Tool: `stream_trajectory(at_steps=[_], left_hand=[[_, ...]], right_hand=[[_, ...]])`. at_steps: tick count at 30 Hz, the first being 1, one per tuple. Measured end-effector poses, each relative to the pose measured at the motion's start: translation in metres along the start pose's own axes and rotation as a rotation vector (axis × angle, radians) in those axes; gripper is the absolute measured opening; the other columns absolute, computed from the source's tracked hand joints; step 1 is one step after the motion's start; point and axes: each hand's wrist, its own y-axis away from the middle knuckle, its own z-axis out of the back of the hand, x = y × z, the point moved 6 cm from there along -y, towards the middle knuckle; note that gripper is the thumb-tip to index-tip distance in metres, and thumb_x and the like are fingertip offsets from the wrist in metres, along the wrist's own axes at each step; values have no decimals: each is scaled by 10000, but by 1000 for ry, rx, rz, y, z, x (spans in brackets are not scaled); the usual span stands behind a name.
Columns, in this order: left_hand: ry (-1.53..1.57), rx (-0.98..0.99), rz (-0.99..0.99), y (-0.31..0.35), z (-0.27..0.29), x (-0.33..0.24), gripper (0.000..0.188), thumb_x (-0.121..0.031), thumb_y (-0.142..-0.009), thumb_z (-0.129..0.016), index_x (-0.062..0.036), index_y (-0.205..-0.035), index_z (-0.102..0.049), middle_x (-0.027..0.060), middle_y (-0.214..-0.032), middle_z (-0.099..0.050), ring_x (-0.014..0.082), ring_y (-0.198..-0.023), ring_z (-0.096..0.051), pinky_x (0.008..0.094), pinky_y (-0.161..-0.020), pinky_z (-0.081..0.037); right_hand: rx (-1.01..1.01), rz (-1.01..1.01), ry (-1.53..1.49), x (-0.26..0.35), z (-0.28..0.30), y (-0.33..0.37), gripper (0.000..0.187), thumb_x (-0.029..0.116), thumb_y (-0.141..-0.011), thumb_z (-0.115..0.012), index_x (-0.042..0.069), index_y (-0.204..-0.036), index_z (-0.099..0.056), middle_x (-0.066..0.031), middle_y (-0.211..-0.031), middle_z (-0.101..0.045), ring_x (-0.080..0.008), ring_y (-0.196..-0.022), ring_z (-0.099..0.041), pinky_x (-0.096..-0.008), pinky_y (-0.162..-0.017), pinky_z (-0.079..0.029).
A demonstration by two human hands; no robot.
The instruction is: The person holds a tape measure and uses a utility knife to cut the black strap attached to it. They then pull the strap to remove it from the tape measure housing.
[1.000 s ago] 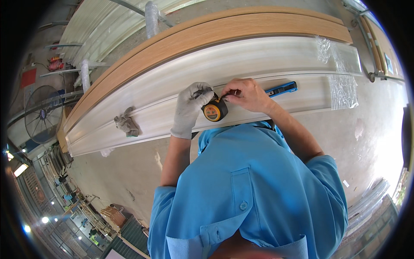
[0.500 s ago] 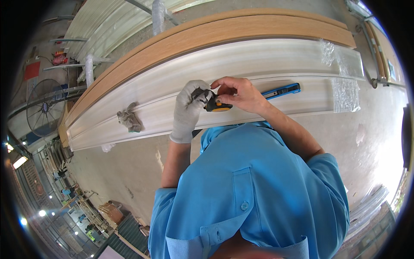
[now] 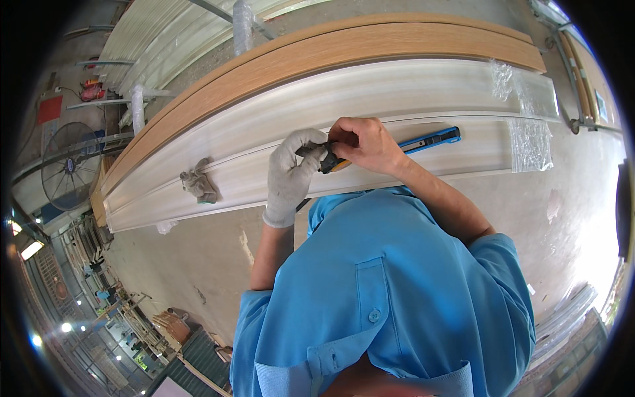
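A black tape measure [image 3: 328, 163] with a yellow-orange edge is between my hands, over the near part of the pale panels. My left hand [image 3: 290, 171], in a light grey glove, is closed on its left side. From the right, the bare fingers of my right hand [image 3: 370, 144] are bent and pinch its upper part, covering much of it. What exactly the fingertips grip is hidden. A blue and black utility knife [image 3: 433, 139] lies on the panel just beyond my right wrist. Farther left lies a crumpled grey glove [image 3: 200, 182].
Long pale panels [image 3: 397, 83] stretch across in front of me, with clear plastic wrap [image 3: 530, 145] round their right end. Wood-coloured boards [image 3: 370, 40] run along their far side. A black standing fan [image 3: 69, 165] is at the left, and metal rails stand behind.
My right hand has shifted slightly left and curled in over the tape measure. Less of its case and yellow edge shows. The knife and loose glove have stayed put.
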Motion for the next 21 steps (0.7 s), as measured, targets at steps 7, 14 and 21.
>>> stream_trajectory(at_steps=[7,14,21], left_hand=[[77,-49,130,7,8,5,199,10,-956,-696,24,-1155,-698,52,-966,-707,112,-850,-664,264,-774,-551],[-4,-42,169,6,3,19,209,-15,-945,-728,47,-1143,-703,50,-905,-722,106,-824,-666,251,-764,-542],[71,44,226,4,5,24,214,-133,-992,-700,63,-1072,-732,42,-837,-685,92,-778,-603,247,-718,-491]], right_hand=[[-33,59,-6,-5,-3,6,165,-100,-840,-692,-7,-973,-661,-79,-814,-720,-128,-761,-708,-302,-704,-574],[-10,-24,-215,-18,-11,9,150,-78,-927,-710,-10,-1036,-633,-33,-875,-705,-51,-814,-649,-239,-707,-550],[18,-28,-267,-15,-12,10,163,-95,-921,-709,-15,-1036,-625,-38,-875,-707,-55,-800,-645,-245,-705,-552]])
